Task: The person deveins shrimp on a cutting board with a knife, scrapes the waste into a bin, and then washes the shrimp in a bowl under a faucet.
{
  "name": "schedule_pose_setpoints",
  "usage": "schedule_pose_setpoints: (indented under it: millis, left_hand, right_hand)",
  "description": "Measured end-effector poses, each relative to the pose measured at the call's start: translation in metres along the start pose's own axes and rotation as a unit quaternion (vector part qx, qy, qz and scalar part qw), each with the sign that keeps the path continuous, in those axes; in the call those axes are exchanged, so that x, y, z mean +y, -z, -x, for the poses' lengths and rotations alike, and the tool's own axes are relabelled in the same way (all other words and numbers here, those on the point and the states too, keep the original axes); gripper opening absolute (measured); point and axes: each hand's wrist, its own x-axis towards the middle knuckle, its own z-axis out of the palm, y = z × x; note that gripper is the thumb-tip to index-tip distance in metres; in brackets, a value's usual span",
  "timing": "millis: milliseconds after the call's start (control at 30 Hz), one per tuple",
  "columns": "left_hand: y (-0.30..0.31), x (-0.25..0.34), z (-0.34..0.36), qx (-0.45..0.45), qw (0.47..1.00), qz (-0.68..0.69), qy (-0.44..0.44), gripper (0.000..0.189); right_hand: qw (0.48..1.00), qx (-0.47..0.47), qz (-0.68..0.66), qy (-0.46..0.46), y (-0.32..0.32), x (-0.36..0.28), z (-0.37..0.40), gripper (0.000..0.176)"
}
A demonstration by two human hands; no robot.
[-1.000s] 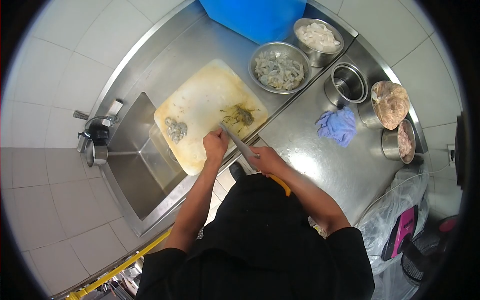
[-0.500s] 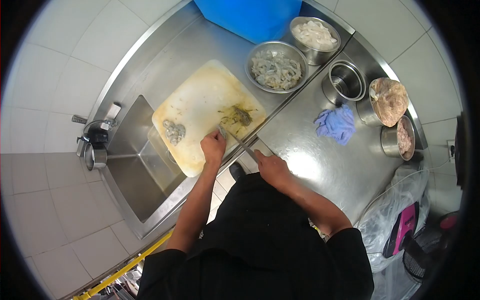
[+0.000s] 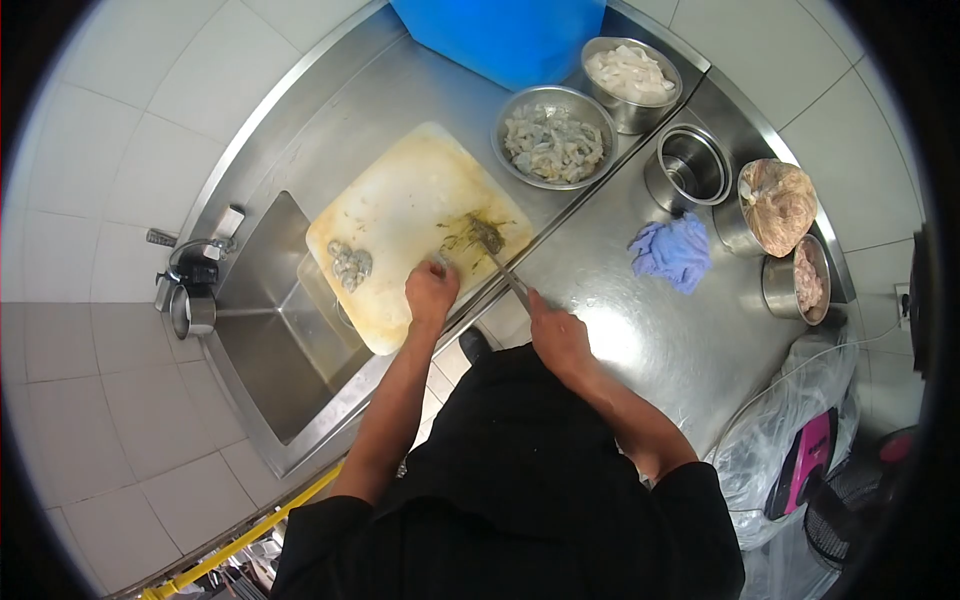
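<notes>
My left hand [image 3: 432,292] is closed at the near edge of the white cutting board [image 3: 405,190], with its fingertips around a small grey peeled shrimp [image 3: 442,259] that is mostly hidden. In my right hand [image 3: 560,340] is a knife [image 3: 513,282], gripped by the handle. Its blade reaches over the board's edge, tip beside a smear of dark greenish scraps [image 3: 484,236]. A small heap of grey shrimp [image 3: 350,266] lies on the left part of the board. Behind the board, a steel bowl [image 3: 500,165] holds many more shrimp [image 3: 553,140].
A sink [image 3: 285,370] is at left, with a faucet [image 3: 210,243] and small pot [image 3: 192,311]. A blue container [image 3: 500,40] stands behind. A pot of white pieces [image 3: 630,75], a steel pot [image 3: 688,165], a blue cloth [image 3: 672,252] and a meat container [image 3: 808,278] are right.
The knife tip has moved from beside the shrimp in my left hand to the dark scraps, as my right hand shifted slightly right. My left hand has turned a little and stays by the board's edge.
</notes>
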Motion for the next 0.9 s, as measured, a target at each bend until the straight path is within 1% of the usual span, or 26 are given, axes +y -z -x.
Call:
schedule_pose_setpoints:
  millis: [67,100,133,167,200,233,267,300,333,367,400,433,500,533,567,600,633,700,733,767,800,867,900]
  left_hand:
    - [0.001,0.003,-0.011,-0.088,0.995,-0.030,0.043,0.030]
    - [0.004,0.010,-0.020,-0.084,0.995,-0.031,0.044,0.030]
    - [0.011,0.024,-0.030,-0.160,0.974,0.134,0.088,0.031]
    - [0.020,0.036,-0.037,-0.229,0.919,0.294,0.129,0.031]
    - [0.038,0.051,-0.041,-0.222,0.921,0.292,0.132,0.031]
    - [0.059,0.070,-0.043,-0.270,0.852,0.436,0.110,0.031]
    - [0.071,0.080,-0.046,-0.309,0.757,0.569,0.081,0.031]
    - [0.071,0.071,-0.050,-0.305,0.759,0.570,0.080,0.031]
    - [0.066,0.053,-0.057,-0.219,0.874,0.433,0.024,0.028]
    - [0.062,0.033,-0.064,-0.126,0.952,0.277,-0.033,0.027]
    - [0.061,0.012,-0.070,-0.080,0.988,0.128,-0.016,0.025]
    - [0.064,-0.011,-0.076,-0.032,0.999,-0.024,0.001,0.025]
    - [0.072,-0.052,-0.088,0.036,0.981,-0.185,-0.051,0.029]
    - [0.075,-0.066,-0.096,0.033,0.981,-0.183,-0.054,0.029]
    - [0.078,-0.079,-0.103,-0.035,0.957,-0.281,-0.059,0.029]
    - [0.081,-0.083,-0.105,-0.103,0.920,-0.374,-0.063,0.029]
    - [0.083,-0.085,-0.105,-0.102,0.921,-0.372,-0.062,0.029]
    - [0.089,-0.082,-0.107,-0.112,0.934,-0.324,-0.095,0.023]
    - [0.090,-0.078,-0.106,-0.114,0.934,-0.323,-0.096,0.023]
    - [0.089,-0.073,-0.103,-0.119,0.973,-0.178,-0.089,0.020]
    - [0.087,-0.065,-0.100,-0.121,0.989,-0.028,-0.080,0.017]
    - [0.073,-0.043,-0.084,-0.121,0.986,0.068,-0.087,0.014]
    - [0.058,-0.038,-0.074,-0.105,0.984,0.081,-0.120,0.014]
  right_hand:
    - [1.000,0.013,0.021,0.012,-0.008,0.006,0.000,0.042]
    - [1.000,0.001,0.001,0.010,-0.009,0.008,0.000,0.043]
    - [1.000,-0.012,-0.020,0.010,-0.009,0.008,-0.002,0.043]
    - [1.000,-0.014,-0.023,0.017,-0.008,0.007,-0.002,0.043]
    - [0.999,-0.020,-0.024,0.011,-0.004,0.006,-0.002,0.043]
    - [0.999,-0.026,-0.024,0.004,-0.001,0.004,-0.002,0.042]
    - [0.999,-0.027,-0.024,0.011,0.000,0.003,-0.003,0.042]
    - [0.999,-0.023,-0.032,0.007,0.001,0.004,-0.002,0.042]
    - [0.999,-0.018,-0.041,0.001,0.001,0.004,-0.002,0.042]
    - [0.999,-0.015,-0.042,0.002,0.002,0.004,-0.001,0.042]
    - [0.999,-0.017,-0.050,-0.008,0.003,0.005,0.000,0.041]
    - [0.998,-0.018,-0.059,-0.018,0.004,0.005,0.002,0.040]
    - [0.997,-0.014,-0.072,-0.021,0.015,0.001,0.009,0.039]
    - [0.996,-0.011,-0.081,-0.019,0.021,-0.001,0.012,0.039]
    - [0.997,-0.011,-0.079,-0.020,0.024,-0.001,0.014,0.039]
    - [0.997,-0.016,-0.074,-0.021,0.026,-0.002,0.014,0.039]
    - [0.997,-0.021,-0.070,-0.021,0.028,-0.003,0.014,0.039]
    - [0.998,-0.016,-0.065,-0.018,0.029,-0.004,0.010,0.040]
    - [0.998,-0.014,-0.060,-0.016,0.030,-0.004,0.009,0.040]
    - [0.998,-0.016,-0.059,-0.017,0.030,-0.004,0.007,0.040]
    - [0.997,-0.021,-0.078,-0.016,0.029,-0.004,0.004,0.039]
    - [0.995,-0.025,-0.097,-0.018,0.025,-0.005,-0.001,0.039]
    - [0.993,-0.003,-0.121,-0.003,0.021,-0.006,-0.004,0.039]
